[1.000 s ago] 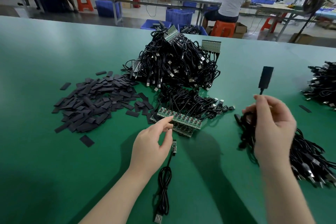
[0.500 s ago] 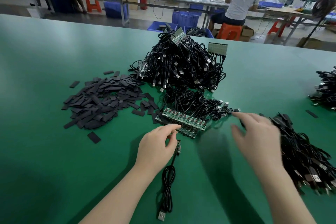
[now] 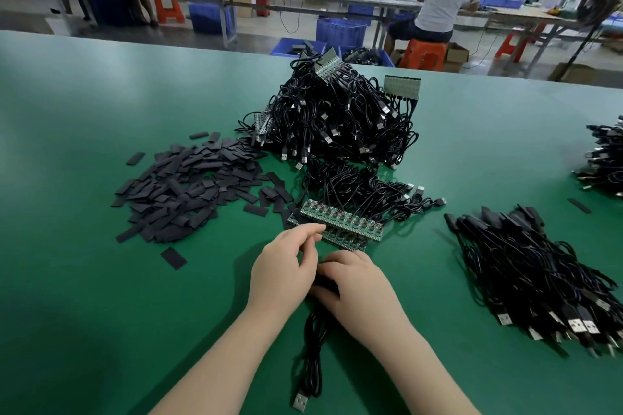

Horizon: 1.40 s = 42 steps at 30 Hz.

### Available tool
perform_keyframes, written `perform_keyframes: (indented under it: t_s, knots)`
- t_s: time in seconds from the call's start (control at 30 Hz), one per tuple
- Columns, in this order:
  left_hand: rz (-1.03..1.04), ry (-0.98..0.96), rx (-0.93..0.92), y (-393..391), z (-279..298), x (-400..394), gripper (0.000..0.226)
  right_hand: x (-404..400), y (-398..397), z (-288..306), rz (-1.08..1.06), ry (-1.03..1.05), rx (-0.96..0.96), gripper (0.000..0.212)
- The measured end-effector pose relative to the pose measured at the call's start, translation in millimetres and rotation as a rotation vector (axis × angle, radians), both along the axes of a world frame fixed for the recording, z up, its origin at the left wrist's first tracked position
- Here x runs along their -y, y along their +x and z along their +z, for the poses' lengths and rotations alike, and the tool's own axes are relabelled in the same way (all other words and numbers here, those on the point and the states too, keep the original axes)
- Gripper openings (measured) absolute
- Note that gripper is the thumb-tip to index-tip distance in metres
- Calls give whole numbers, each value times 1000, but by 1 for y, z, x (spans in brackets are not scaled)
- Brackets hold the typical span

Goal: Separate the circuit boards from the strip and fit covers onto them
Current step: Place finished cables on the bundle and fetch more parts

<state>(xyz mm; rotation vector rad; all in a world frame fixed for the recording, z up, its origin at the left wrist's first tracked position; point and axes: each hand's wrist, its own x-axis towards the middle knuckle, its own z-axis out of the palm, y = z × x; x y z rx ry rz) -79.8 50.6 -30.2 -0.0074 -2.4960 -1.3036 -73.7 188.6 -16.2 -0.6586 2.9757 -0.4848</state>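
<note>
A strip of green circuit boards (image 3: pixel 340 222) with black cables attached lies mid-table. Just in front of it my left hand (image 3: pixel 286 266) pinches the top end of one separated cable (image 3: pixel 313 364), and its forefinger reaches the strip's near edge. The small board on that cable is hidden between my hands. My right hand (image 3: pixel 360 290) lies against the left one, fingers curled over the same cable just below. The cable hangs toward me and ends in a USB plug (image 3: pixel 299 402). A heap of flat black covers (image 3: pixel 195 185) lies to the left.
A tall pile of cabled strips (image 3: pixel 337 118) stands behind the strip. A bundle of covered cables (image 3: pixel 532 273) lies at the right, another cable pile (image 3: pixel 603 158) at the far right edge. A single cover (image 3: pixel 173 258) lies apart. A person sits at a bench beyond the table.
My right hand laid a covered cable on the right bundle, then swung left to meet my left hand at the separated cable. My left hand stayed by the strip.
</note>
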Motion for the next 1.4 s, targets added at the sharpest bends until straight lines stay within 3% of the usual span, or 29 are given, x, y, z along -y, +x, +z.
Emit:
perform_keyframes:
  t_s: [0.2,0.33,0.6,0.8,0.9,1.0,1.13,1.3,1.4]
  knots:
    - [-9,-39,-4,2,1,1,28,-15,6,1,1,-61,30,31]
    - [-11,-46,-1,2,2,1,27,-28,0,5,53,71,16,50]
    - [28,-137,-108,7,8,0,28,-39,-4,11,-46,96,-14,27]
    - [80,65,-123,0,6,8,31,-43,-2,12,-125,-11,-53,12]
    - [88,209,-72,-4,7,15,34,-45,-3,12,-192,-238,-38,9]
    - [40,312,13,-4,9,17,29,-45,-1,14,-330,-669,44,21]
    - [-184,336,127,-3,11,13,14,-43,-1,16,-417,-1210,185,26]
    - [-436,382,271,2,13,5,18,-43,-2,18,-552,-1395,208,22]
    - [-409,275,223,3,12,5,31,-44,-2,19,-577,-1398,211,19]
